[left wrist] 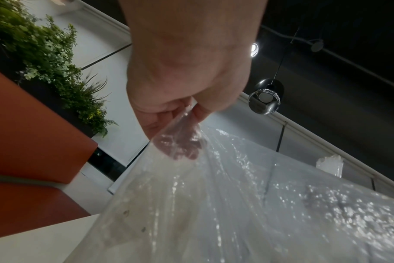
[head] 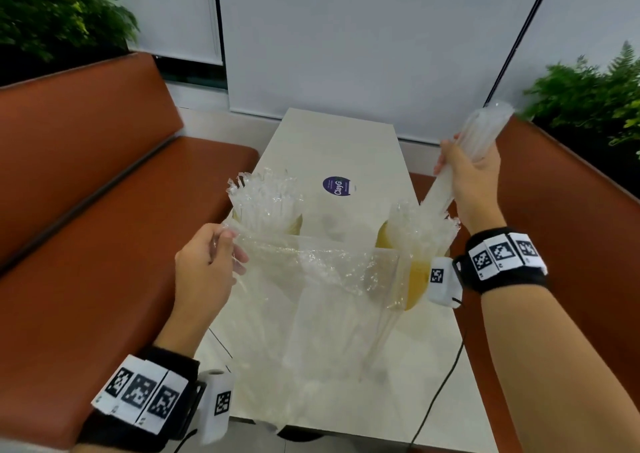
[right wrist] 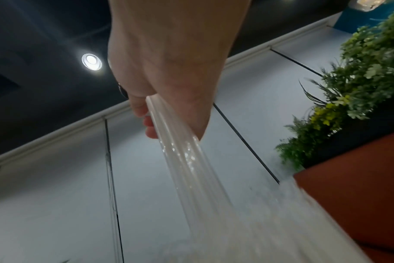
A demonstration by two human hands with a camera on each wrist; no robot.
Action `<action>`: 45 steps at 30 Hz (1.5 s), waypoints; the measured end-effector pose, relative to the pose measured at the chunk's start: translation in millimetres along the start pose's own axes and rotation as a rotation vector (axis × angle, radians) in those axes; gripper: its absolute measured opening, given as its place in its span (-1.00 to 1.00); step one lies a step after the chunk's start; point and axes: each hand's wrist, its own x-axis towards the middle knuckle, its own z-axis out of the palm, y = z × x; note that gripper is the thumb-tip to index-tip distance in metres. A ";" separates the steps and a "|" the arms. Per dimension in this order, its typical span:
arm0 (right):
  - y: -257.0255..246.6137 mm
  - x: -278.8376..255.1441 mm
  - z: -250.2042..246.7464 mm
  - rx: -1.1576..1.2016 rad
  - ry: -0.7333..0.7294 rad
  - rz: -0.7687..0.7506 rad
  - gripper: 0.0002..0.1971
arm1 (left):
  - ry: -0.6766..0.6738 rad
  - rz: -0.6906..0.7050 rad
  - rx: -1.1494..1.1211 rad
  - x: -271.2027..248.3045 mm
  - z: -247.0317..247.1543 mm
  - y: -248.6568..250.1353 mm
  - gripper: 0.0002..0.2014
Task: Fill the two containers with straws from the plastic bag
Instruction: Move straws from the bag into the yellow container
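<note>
My left hand [head: 211, 258] pinches the upper left corner of a clear plastic bag [head: 318, 300] and holds it up over the white table [head: 332, 141]; the pinch shows close in the left wrist view, fingers [left wrist: 180, 146] behind the film of the bag [left wrist: 236, 204]. A few wrapped straws [head: 381, 335] lie inside the bag. My right hand [head: 471, 172] grips a bundle of wrapped straws [head: 481, 134], its lower end over the right yellow container [head: 415, 272]. The left yellow container [head: 294, 226] stands crammed with straws [head: 263, 200]. In the right wrist view the straw bundle [right wrist: 182, 156] runs down from the fist.
Orange bench seats [head: 86, 210] flank the narrow table on both sides. A round purple sticker [head: 337, 186] lies on the tabletop behind the containers. Green plants [head: 588, 92] stand behind the benches. A black cable [head: 440, 387] trails over the table's right edge.
</note>
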 end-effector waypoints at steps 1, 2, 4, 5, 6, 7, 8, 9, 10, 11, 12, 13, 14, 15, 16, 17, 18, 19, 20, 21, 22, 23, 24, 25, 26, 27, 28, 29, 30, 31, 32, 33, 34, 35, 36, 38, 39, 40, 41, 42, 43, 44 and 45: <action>7.3 -2.2 0.2 -0.013 0.008 0.018 -0.82 | -0.013 0.005 0.003 0.1 1.9 0.6 -0.78; 12.9 -3.6 0.2 -0.025 0.017 0.031 -0.80 | -0.025 0.007 0.005 0.3 3.5 1.2 -0.78; 17.3 -4.0 0.3 -0.048 0.018 0.040 -0.78 | -0.045 0.010 0.011 1.1 8.3 0.8 -0.79; 16.4 -3.0 0.7 -0.060 0.001 0.037 -0.79 | -0.052 0.013 0.015 1.6 10.9 -0.1 -0.79; 14.9 -1.3 0.8 -0.070 -0.030 0.029 -0.82 | -0.057 0.014 0.019 1.6 13.4 -1.2 -0.79; 13.0 0.3 1.1 -0.076 -0.071 0.018 -0.83 | -0.062 0.015 0.021 1.3 15.5 -2.4 -0.79; 11.4 1.7 0.9 -0.082 -0.111 0.005 -0.80 | -0.069 0.016 0.020 0.9 17.4 -3.4 -0.79; 10.7 2.8 0.4 -0.092 -0.143 -0.009 -0.76 | -0.075 0.015 0.019 0.4 19.0 -4.2 -0.79; 11.3 3.5 -0.4 -0.106 -0.163 -0.018 -0.72 | -0.080 0.013 0.017 -0.2 20.2 -4.7 -0.79; 12.4 3.0 -1.3 -0.119 -0.175 -0.017 -0.69 | -0.084 0.012 0.017 -0.5 21.2 -5.1 -0.78; 14.0 1.6 -1.9 -0.125 -0.177 -0.004 -0.68 | -0.087 0.011 0.017 -0.6 21.9 -5.4 -0.78; 15.8 0.2 -2.3 -0.122 -0.170 0.014 -0.67 | -0.089 0.011 0.016 -0.2 22.5 -5.8 -0.78; 17.8 -0.4 -2.6 -0.116 -0.152 0.034 -0.68 | -0.089 0.011 0.015 0.3 22.8 -6.2 -0.78; 19.3 -0.5 -2.3 -0.106 -0.128 0.051 -0.71 | -0.090 0.012 0.014 1.1 22.9 -6.9 -0.78; 20.0 -0.3 -2.4 -0.095 -0.106 0.067 -0.73 | -0.092 0.012 0.013 1.6 22.9 -7.4 -0.78; 21.2 0.6 -2.8 -0.081 -0.090 0.081 -0.76 | -0.095 0.012 0.013 1.8 22.7 -8.0 -0.78; 21.6 1.9 -3.4 -0.060 -0.085 0.091 -0.79 | -0.099 0.014 0.016 1.8 22.4 -8.5 -0.78; 22.3 3.5 -4.6 -0.037 -0.087 0.097 -0.81 | -0.103 0.015 0.019 1.8 22.1 -9.0 -0.79; 23.3 5.6 -6.3 -0.014 -0.090 0.102 -0.81 | -0.107 0.013 0.018 1.7 21.7 -9.2 -0.79; 24.2 7.5 -7.6 0.004 -0.092 0.104 -0.81 | -0.110 0.008 0.014 1.7 21.4 -9.4 -0.80; 25.4 8.9 -8.9 0.021 -0.093 0.107 -0.80 | -0.112 0.002 0.011 1.8 21.1 -9.5 -0.80; 28.0 10.6 -10.5 0.030 -0.089 0.112 -0.81 | -0.115 -0.003 0.012 2.0 20.7 -9.6 -0.80; 30.5 11.2 -11.8 0.035 -0.084 0.116 -0.82 | -0.117 -0.006 0.012 2.2 20.6 -9.8 -0.80; 34.5 11.0 -13.1 0.021 -0.078 0.123 -0.83 | -0.119 -0.008 0.008 2.2 20.9 -10.1 -0.79; 38.7 9.5 -14.2 -0.004 -0.085 0.133 -0.84 | -0.121 -0.011 0.003 1.9 21.2 -10.4 -0.79; 43.7 6.2 -14.4 -0.049 -0.110 0.146 -0.83 | -0.124 -0.013 -0.001 1.5 21.7 -10.6 -0.79; 49.3 1.1 -13.4 -0.104 -0.152 0.160 -0.82 | -0.127 -0.013 -0.001 1.2 21.9 -10.9 -0.79; 56.7 -5.6 -12.2 -0.162 -0.198 0.174 -0.79 | -0.130 -0.013 0.002 0.6 22.1 -11.5 -0.79; 64.7 -12.3 -11.3 -0.212 -0.233 0.182 -0.75 | -0.133 -0.015 0.002 0.1 22.1 -12.0 -0.79; 73.1 -17.7 -10.4 -0.249 -0.242 0.186 -0.73 | -0.134 -0.016 0.003 -0.2 21.9 -12.7 -0.79; 80.5 -21.7 -9.7 -0.280 -0.222 0.200 -0.73 | -0.134 -0.015 0.005 -0.3 21.4 -13.5 -0.79; 84.2 -24.0 -9.0 -0.304 -0.188 0.214 -0.73 | -0.132 -0.012 0.011 0.0 20.6 -14.6 -0.79; 84.8 -24.2 -8.3 -0.322 -0.156 0.221 -0.72 | -0.131 -0.010 0.016 0.1 19.6 -15.2 -0.79; 81.8 -22.6 -7.3 -0.340 -0.128 0.205 -0.67 | -0.131 -0.011 0.019 0.2 18.4 -15.8 -0.79; 75.0 -19.4 -6.1 -0.353 -0.097 0.166 -0.56 | -0.133 -0.012 0.019 0.6 17.6 -16.3 -0.79; 56.7 -7.9 -3.9 -0.341 -0.038 0.033 -0.21 | -0.137 -0.015 0.016 0.8 17.6 -17.3 -0.80; 47.3 -1.2 -2.5 -0.310 -0.021 -0.050 -0.08 | -0.140 -0.016 0.019 0.6 18.3 -17.7 -0.80; 39.8 6.4 -1.7 -0.297 -0.016 -0.126 -0.02 | -0.144 -0.016 0.021 0.5 18.9 -17.5 -0.80; 33.5 12.6 -1.0 -0.309 -0.024 -0.185 -0.01 | -0.148 -0.017 0.022 0.1 19.9 -17.4 -0.80; 30.2 18.1 -0.6 -0.345 -0.033 -0.223 -0.04 | -0.152 -0.017 0.020 -0.1 20.7 -17.0 -0.80; 26.4 20.4 0.3 -0.381 -0.048 -0.247 -0.10 | -0.155 -0.018 0.018 -0.4 21.4 -16.8 -0.80; 26.8 21.0 0.4 -0.407 -0.057 -0.249 -0.19 | -0.158 -0.018 0.015 -0.9 21.9 -16.4 -0.80; 28.1 18.8 0.7 -0.420 -0.059 -0.244 -0.31 | -0.159 -0.018 0.013 -1.3 22.1 -16.1 -0.80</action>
